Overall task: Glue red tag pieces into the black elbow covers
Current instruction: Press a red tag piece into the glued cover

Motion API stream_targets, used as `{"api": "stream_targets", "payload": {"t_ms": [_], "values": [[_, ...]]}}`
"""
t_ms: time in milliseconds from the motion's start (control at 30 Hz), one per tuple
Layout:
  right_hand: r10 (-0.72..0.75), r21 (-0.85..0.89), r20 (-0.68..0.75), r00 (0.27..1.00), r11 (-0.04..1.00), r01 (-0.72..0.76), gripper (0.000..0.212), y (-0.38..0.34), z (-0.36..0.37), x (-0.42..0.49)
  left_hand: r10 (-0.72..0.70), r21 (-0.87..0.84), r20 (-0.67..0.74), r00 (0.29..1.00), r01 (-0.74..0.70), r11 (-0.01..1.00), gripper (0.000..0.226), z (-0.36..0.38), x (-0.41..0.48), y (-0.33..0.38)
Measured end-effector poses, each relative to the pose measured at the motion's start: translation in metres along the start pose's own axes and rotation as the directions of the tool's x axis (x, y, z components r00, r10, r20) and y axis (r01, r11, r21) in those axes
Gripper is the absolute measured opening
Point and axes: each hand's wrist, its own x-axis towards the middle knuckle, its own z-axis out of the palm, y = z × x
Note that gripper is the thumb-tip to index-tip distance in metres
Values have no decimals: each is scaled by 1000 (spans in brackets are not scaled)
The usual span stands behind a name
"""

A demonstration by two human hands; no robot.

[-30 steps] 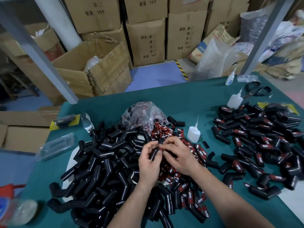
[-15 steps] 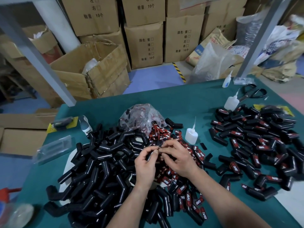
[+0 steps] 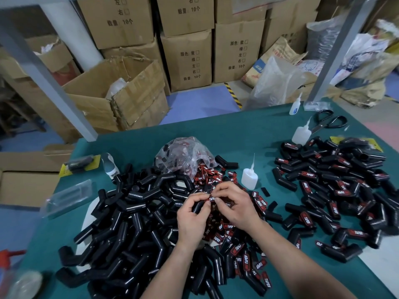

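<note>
Tag (image 3: pixel 212 199) between left grip (image 3: pixel 192 221), right grip (image 3: pixel 237 210)

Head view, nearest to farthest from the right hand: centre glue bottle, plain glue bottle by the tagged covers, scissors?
1. Centre glue bottle, just past the right hand.
2. Plain glue bottle, back right by the tagged covers.
3. Scissors, far right, beyond that bottle.

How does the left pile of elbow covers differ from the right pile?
The left pile is plain black, with no tags showing; many covers in the right pile carry a red tag. The left pile is heaped deep and tight; the right pile lies flatter and looser. Both are black elbow covers on the green table.
</note>
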Motion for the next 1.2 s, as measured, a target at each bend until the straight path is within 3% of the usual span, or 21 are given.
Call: {"api": "stream_targets", "payload": {"t_ms": [600,733,900,1033,1133,1200], "values": [[-24,-10,38,999,1000,24,15,2,2,1,-51,3,-30,998,52,999,40,-1,0,0],[-33,5,30,999,999,33,16,3,2,-1,-38,-38,-21,999,38,999,29,-2,-1,-2],[71,78,33,997,994,-74,27,3,0,-4,-45,-67,7,999,45,997,32,-2,-2,0],[43,59,7,999,997,-44,21,5,0,-2,-78,-80,16,997,79,994,45,-2,-3,1],[52,49,9,999,997,-53,19,3,2,-2,-59,-61,4,998,59,996,36,-3,-3,1],[153,97,-19,988,984,-150,14,0,0,1,9,-48,29,1000,-7,999,30,-4,-5,3]]}}
